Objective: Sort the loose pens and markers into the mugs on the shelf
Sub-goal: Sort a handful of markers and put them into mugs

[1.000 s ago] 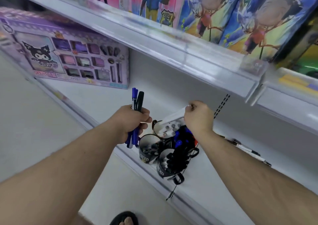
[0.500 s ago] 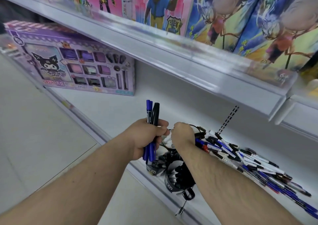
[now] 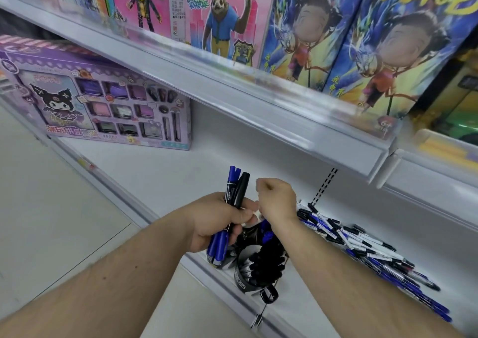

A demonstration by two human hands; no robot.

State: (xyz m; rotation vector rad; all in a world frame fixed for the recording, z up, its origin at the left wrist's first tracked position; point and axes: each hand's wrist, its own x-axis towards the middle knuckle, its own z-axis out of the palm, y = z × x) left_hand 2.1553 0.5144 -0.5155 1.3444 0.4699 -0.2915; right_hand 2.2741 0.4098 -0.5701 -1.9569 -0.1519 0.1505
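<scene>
Left hand (image 3: 219,223) grips markers (image 3: 234,198); right hand (image 3: 278,201) seems fisted over pen-filled mug (image 3: 256,273).

Purple toy box (image 3: 103,104) on lower shelf, cartoon boxes (image 3: 323,32) on upper.

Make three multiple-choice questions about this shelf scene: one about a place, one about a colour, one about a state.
1. Where is the loose pile of pens?
A. right of the mugs
B. on the purple box
C. on the floor

2. What colours are the markers in the left hand?
A. red, green
B. blue, black
C. yellow, white

3. How is the left hand?
A. flat, open
B. out of view
C. gripping markers

Key: A, the pile of pens lies right of the mugs; B, the markers show it; C, the left hand wraps them.
</scene>
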